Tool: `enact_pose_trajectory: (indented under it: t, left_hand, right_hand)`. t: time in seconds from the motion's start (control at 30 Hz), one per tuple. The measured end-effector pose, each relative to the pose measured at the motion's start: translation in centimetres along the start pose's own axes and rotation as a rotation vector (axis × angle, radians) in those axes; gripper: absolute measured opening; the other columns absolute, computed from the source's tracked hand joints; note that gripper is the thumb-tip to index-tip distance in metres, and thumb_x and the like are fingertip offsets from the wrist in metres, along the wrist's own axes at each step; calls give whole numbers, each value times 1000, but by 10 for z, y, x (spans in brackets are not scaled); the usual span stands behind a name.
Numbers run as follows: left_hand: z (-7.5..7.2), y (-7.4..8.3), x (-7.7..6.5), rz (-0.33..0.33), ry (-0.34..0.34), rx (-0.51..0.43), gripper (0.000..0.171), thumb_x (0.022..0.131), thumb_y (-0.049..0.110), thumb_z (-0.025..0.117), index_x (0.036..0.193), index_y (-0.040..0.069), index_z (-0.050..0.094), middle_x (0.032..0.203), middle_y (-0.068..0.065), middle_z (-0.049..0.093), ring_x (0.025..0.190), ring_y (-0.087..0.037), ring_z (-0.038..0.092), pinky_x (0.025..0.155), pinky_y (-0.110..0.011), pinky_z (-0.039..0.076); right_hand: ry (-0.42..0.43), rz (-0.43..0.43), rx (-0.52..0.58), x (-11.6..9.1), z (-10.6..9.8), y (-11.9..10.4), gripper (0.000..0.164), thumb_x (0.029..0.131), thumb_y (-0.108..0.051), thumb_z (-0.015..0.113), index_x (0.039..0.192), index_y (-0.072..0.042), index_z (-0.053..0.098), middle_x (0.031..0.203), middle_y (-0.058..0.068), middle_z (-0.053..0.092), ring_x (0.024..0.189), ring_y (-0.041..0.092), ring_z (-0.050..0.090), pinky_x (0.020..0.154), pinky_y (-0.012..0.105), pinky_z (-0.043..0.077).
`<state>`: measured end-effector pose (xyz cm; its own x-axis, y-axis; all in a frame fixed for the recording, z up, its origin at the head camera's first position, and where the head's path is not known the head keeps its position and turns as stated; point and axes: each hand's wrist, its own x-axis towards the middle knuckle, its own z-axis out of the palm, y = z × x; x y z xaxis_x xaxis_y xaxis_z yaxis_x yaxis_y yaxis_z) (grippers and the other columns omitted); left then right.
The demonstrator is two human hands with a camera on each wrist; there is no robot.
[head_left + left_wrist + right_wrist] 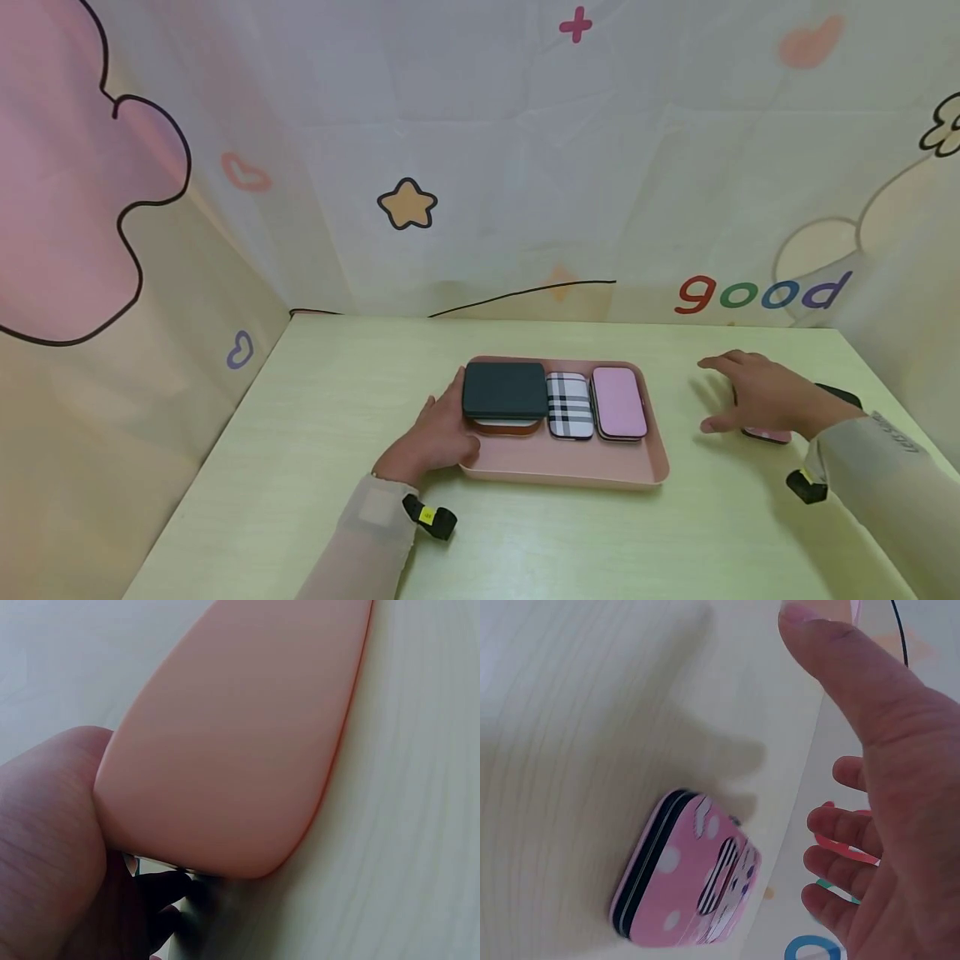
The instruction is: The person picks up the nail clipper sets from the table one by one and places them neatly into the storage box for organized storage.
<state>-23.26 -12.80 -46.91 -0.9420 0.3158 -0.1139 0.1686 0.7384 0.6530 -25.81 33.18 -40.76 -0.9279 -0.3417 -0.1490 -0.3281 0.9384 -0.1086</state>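
Observation:
My left hand (438, 429) holds the left end of a pink tray (555, 462), thumb over the rim by the front corner and fingers along the side. In the left wrist view the thumb (52, 817) lies against the rim of the tray's outer wall (240, 742). Inside the tray sit a dark green case (505, 390) on top of others, a black-and-white plaid case (570, 406) and a plain pink case (618, 402). My right hand (768, 392) hovers with fingers spread above a pink polka-dot case (682, 877), holding nothing.
A dark item (840, 393) lies beyond the right wrist, partly hidden by it. The pale wooden table (322, 417) ends at a printed cloth backdrop (480, 167), which also hangs along the left and right sides.

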Motion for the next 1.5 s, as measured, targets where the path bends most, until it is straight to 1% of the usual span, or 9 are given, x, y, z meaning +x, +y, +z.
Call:
enact_pose_trajectory:
  t: [0.17,0.33,0.47,0.67,0.83,0.93,1.03,1.3,1.5]
  left_hand:
    - [-1,0,0,-8,-7,-4,117,70,11,70,161,8,-3,168,-4,15,151,-19,24,123,-54,6]
    - [0,-1,0,-14,-10,-4,118,69,11,70,161,9,-3,168,-3,15,151,-18,23,123,-53,5]
    - [0,-2,1,-3,-4,-2,117,69,10,70,161,8,-2,168,-4,16,151,-19,24,123,-54,6]
    - [2,-3,3,6,1,13,117,70,11,69,161,9,-3,168,-4,16,151,-19,25,123,-55,7]
    - [2,-3,2,6,-10,12,116,70,11,68,161,7,-4,168,-5,14,152,-19,23,123,-55,7]
    - [1,-3,1,3,-10,12,116,70,12,68,161,8,-4,168,-4,14,151,-18,23,123,-55,7]
    - [1,-2,1,2,-7,10,117,70,12,69,161,8,-4,168,-4,14,151,-18,23,123,-55,7]
    - [0,0,1,4,-5,9,116,70,12,69,161,7,-3,168,-5,13,152,-19,22,123,-56,7]
    - [-1,0,0,3,-5,11,116,70,13,68,161,7,-3,168,-5,14,152,-19,23,123,-55,7]
  right_hand:
    - [-31,25,-17,-3,2,11,114,62,-77,76,144,-4,48,141,32,47,125,55,44,99,72,38]
    - [-62,59,7,-5,8,24,121,59,-79,76,147,-3,44,142,33,44,125,56,43,96,74,37]
    - [-83,67,28,-8,12,32,127,56,-81,76,149,-2,40,143,34,41,124,57,41,95,75,37]
    - [-88,60,37,-12,16,43,128,56,-81,76,150,-2,38,145,34,37,127,59,38,95,76,36]
    - [-126,91,71,-14,17,50,125,58,-76,79,150,-3,37,146,36,36,125,58,41,93,76,37]
    - [-125,81,74,-13,17,52,122,60,-73,81,150,-3,38,145,36,38,123,56,45,93,75,39]
    - [-117,71,57,-12,17,52,121,60,-74,80,149,-2,40,144,36,39,122,56,46,93,75,39]
    - [-109,86,26,-12,18,51,121,58,-77,78,148,-4,43,142,35,43,119,54,48,91,74,41]
    - [-112,100,29,-13,18,49,121,57,-78,79,146,-4,44,139,36,45,114,52,51,88,73,43]
